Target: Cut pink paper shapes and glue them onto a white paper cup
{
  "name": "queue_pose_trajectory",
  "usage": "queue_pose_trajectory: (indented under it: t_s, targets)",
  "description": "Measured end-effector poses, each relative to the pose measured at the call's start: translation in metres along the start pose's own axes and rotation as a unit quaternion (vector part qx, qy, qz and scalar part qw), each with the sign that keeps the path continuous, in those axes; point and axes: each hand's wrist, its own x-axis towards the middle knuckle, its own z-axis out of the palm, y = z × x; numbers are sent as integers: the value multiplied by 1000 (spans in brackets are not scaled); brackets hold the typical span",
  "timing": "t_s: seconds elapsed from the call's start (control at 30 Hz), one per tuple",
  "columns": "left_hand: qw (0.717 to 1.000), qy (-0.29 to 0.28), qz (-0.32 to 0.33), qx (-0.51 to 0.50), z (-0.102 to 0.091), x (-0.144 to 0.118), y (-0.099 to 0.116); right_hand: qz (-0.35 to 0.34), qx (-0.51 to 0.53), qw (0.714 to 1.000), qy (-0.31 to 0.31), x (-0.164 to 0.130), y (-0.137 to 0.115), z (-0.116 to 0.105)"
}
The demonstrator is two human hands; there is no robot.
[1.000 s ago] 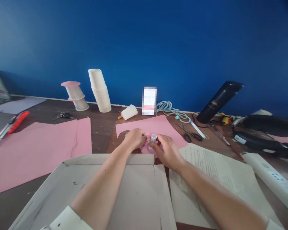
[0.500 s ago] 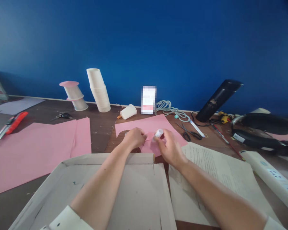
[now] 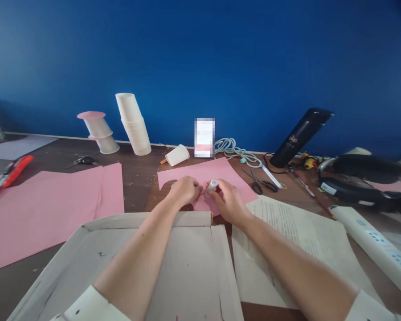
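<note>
Glue stick (image 3: 213, 185), small and white, was gripped in the right hand (image 3: 227, 203), fingers closed round it, tip angled down onto the pink sheet (image 3: 220, 171) lying mid-table. Left hand (image 3: 184, 191) was pressed on the same sheet just beside the stick, fingers curled together; whether anything was pinched under them could not be told. Both forearms were stretched over an opened cardboard box (image 3: 187, 263) at the near edge. Printed paper (image 3: 294, 227) was laid to the right of the box, scissors (image 3: 259, 183) beyond it. A tipped paper cup (image 3: 177, 155) and a coiled cable (image 3: 230, 147) were seen behind the sheet, a cup stack (image 3: 133, 125) farther left against the blue wall (image 3: 220, 58). Larger pink sheets (image 3: 53, 205) were spread at left, a power strip (image 3: 370, 243) at right.
</note>
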Motion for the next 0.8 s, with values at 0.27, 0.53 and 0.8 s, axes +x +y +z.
queue_pose_trajectory:
  t_s: [0.27,0.53,0.8]
  targets:
    - [1000,2,-6,5,2,2,-1,-12,-36,999,-7,-2,-3,-1]
    - [1000,-5,-16,10,1,1,1,-27,-48,998,-19,-4,-4,-2]
    - [1000,-11,-11,9,1,1,0,-41,-37,998,-40,-5,-13,-6]
